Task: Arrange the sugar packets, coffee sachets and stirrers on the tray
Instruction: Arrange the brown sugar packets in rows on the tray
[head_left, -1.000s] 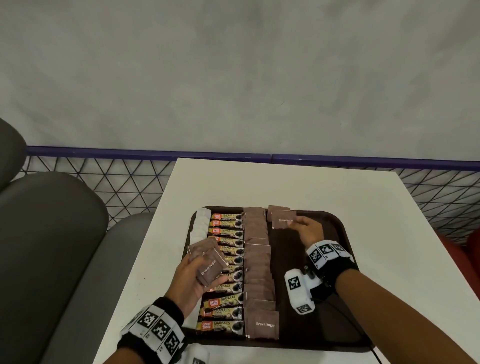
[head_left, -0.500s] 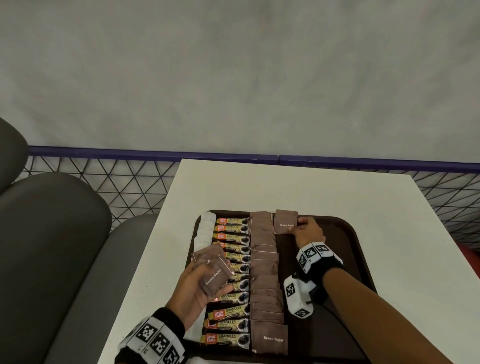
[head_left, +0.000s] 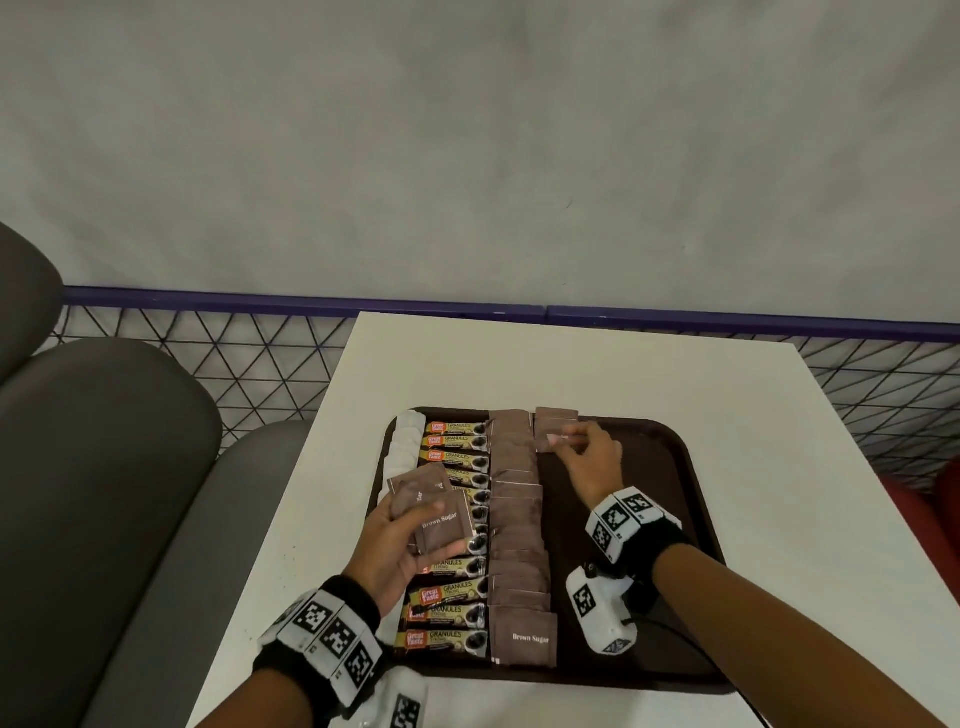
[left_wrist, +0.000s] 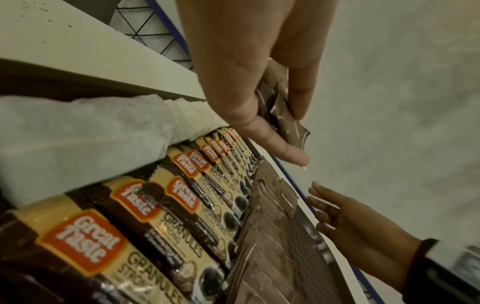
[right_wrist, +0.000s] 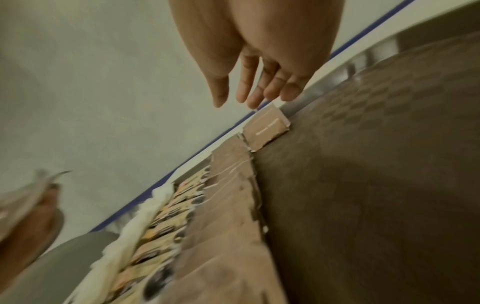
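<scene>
Right hand has lifted off the far packet; left hand grips brown sugar packets.

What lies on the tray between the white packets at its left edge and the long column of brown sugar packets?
In the head view, a column of Great Taste coffee sachets lies between the white packets and the brown sugar column.

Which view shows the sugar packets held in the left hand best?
Head view: the left hand grips the fanned packets face-up, with "Brown Sugar" readable. The left wrist view shows only their edges between thumb and fingers. The right wrist view shows a blurred sliver of them at its left edge.
</scene>
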